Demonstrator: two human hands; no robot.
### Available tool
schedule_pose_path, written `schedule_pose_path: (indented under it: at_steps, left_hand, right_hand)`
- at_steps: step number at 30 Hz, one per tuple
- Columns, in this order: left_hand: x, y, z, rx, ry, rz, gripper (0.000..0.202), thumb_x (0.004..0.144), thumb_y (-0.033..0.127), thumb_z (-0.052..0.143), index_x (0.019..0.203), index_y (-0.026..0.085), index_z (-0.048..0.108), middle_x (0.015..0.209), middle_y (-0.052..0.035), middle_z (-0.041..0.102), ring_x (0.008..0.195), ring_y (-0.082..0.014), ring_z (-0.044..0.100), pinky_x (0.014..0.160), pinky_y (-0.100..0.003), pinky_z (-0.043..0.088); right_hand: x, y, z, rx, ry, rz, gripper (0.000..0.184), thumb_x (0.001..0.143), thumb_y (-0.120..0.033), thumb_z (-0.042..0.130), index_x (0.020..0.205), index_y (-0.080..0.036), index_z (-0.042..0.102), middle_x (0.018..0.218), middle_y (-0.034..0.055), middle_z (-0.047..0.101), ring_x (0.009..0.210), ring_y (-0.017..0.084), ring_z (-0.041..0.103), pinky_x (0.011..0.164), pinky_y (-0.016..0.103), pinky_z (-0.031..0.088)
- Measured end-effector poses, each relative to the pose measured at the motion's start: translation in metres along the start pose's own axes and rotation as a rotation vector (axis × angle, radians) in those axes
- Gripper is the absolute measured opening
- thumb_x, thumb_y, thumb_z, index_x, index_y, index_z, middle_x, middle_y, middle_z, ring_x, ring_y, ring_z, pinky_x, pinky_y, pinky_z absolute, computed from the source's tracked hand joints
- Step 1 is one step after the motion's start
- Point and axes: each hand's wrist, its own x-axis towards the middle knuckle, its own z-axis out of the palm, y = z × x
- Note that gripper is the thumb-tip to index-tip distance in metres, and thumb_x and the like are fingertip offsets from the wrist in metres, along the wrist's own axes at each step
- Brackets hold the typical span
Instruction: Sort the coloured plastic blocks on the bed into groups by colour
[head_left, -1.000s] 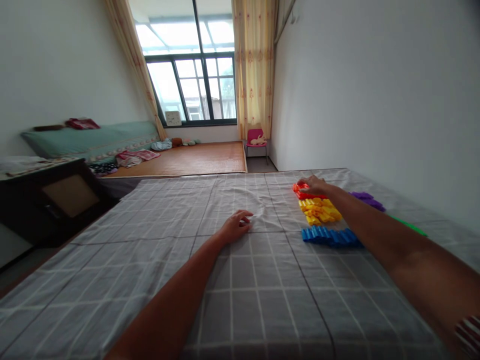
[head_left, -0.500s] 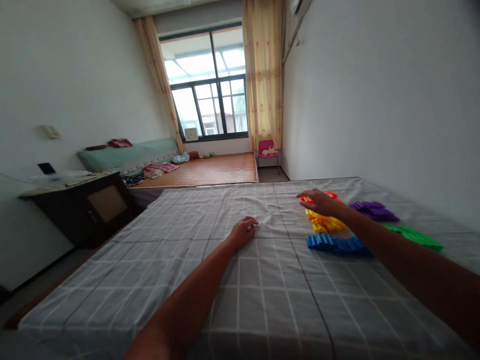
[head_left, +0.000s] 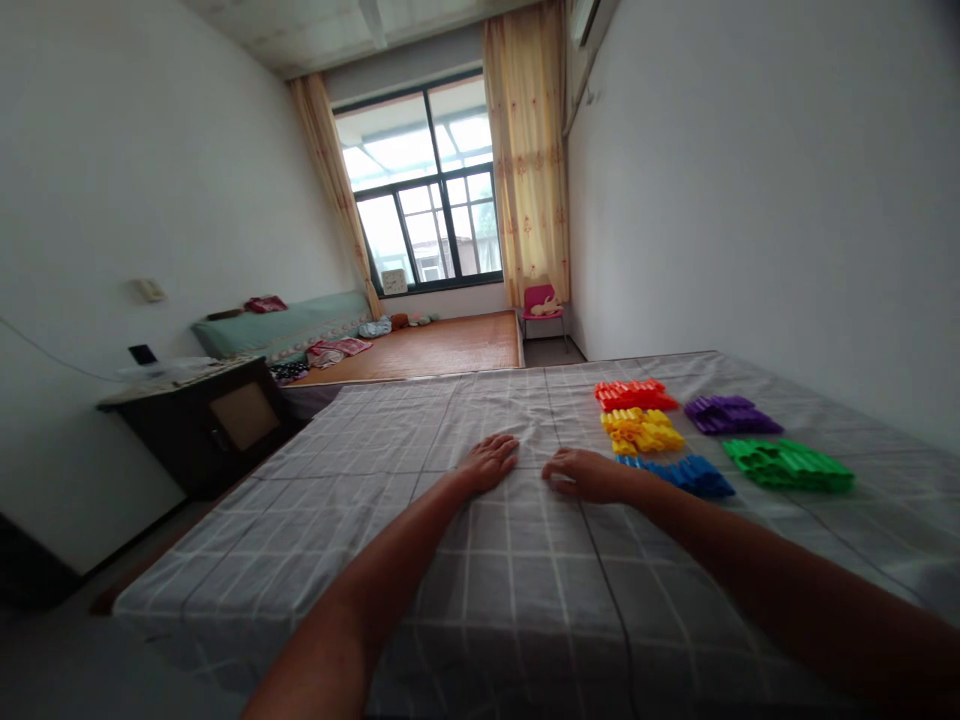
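In the head view, the left hand (head_left: 491, 462) rests palm down on the grey checked cloth (head_left: 510, 590), fingers spread and gripping nothing visible. At 3 o'clock from it, just beside, the right hand (head_left: 586, 475) is loosely curved with no piece showing between its fingers; its underside is hidden. Taking the right hand as the dial's centre, the ribbed plastic pieces lie in five colour piles: red pile (head_left: 636, 395) nearest 1 o'clock, yellow pile (head_left: 643, 430) at 2, blue pile (head_left: 694, 476) at 3, purple pile (head_left: 731, 415) between 2 and 3, and green pile (head_left: 795, 466) farther out at 3. The right forearm overlaps part of the blue pile in this view; whether they touch, I can't tell. Good handling here, I judge, means lifting that forearm before any sideways move, so the blue pieces don't drag, and leaving the left hand flat so the wrinkled cloth stays steady. The pieces look light and likely to slide, so a gentle pinch from above should suit them better than a sweep.
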Motion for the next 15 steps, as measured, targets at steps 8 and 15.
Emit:
schedule_pose_path:
  at_steps: [8, 15]
  left_hand:
    - [0.001, 0.002, -0.003, -0.010, 0.062, 0.014, 0.046, 0.094, 0.045, 0.044, 0.135, 0.026, 0.055, 0.143, -0.0065, 0.053, 0.134, -0.0236, 0.043, 0.113, -0.044, 0.033]
    - [0.003, 0.001, -0.009, -0.036, 0.116, 0.016, 0.045, 0.094, 0.045, 0.041, 0.128, 0.023, 0.061, 0.136, -0.0069, 0.059, 0.128, -0.0233, 0.049, 0.113, -0.044, 0.036]
  right_hand:
    - [-0.098, 0.122, -0.119, 0.219, 0.511, 0.536, 0.036, 0.093, -0.045, 0.045, 0.103, -0.022, 0.071, 0.117, 0.0097, 0.070, 0.110, 0.027, 0.062, 0.101, 0.040, 0.044]
    - [-0.228, 0.184, -0.116, 0.699, 0.816, 1.155, 0.046, 0.098, -0.043, 0.033, 0.096, -0.013, 0.067, 0.111, 0.0231, 0.069, 0.092, 0.024, 0.066, 0.074, 0.034, 0.050]
